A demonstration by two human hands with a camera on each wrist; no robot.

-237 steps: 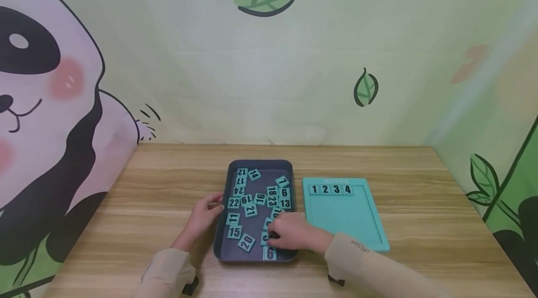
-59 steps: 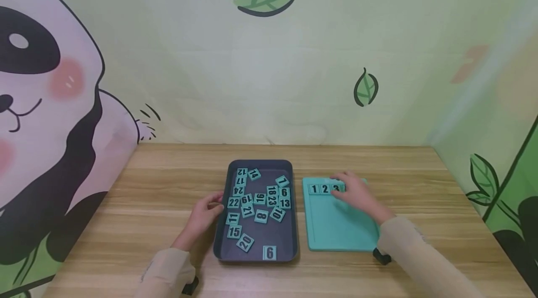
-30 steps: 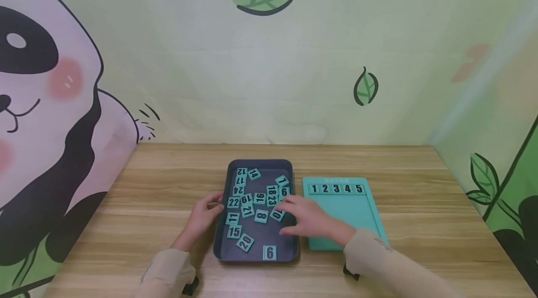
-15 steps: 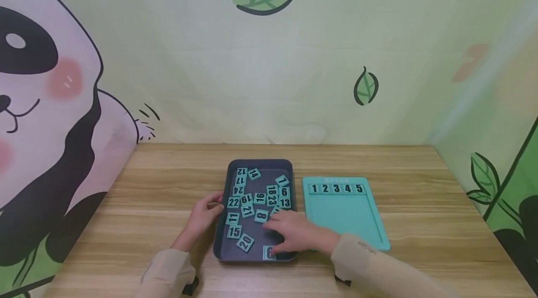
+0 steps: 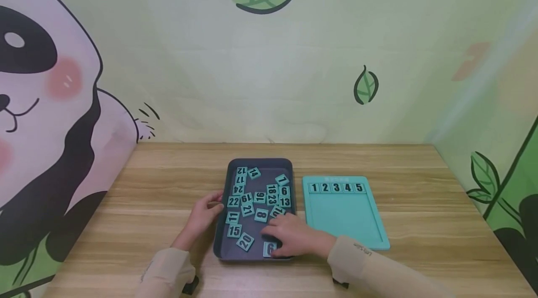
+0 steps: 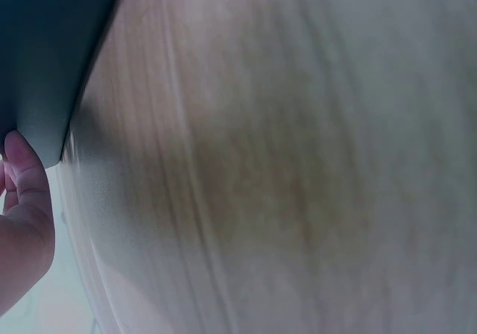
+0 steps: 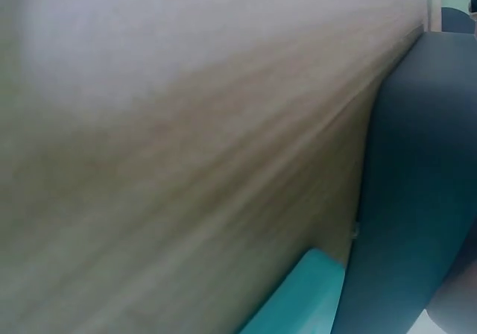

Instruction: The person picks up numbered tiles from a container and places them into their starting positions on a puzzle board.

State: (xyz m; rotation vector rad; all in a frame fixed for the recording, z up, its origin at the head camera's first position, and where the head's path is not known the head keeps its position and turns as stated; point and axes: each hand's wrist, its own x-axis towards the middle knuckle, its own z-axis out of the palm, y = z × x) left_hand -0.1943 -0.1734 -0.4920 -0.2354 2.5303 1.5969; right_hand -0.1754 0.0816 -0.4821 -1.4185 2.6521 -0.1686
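Note:
My right hand reaches into the front of the dark tray. Its thumb tip overlaps a turquoise number tile that reads 6, while the index finger spreads out above that tile. Behind the knuckles, the 10 tile is partly covered. At the tray's left side my left hand rests its thumb and fingers against the wall; the left wrist view has the thumb on the outer wall. A turquoise board to the right bears tiles 1 to 5 in its top row.
Several more number tiles lie loose in the tray, such as the 8, the 20 and the 7. Both tray and board sit on a wood-grain table, with a panda-printed backdrop behind.
The 5 tile went from the tray to the board's top row. My right hand came back left to the tray's front, and the 6 tile there shifted slightly away from me. My left hand stayed put.

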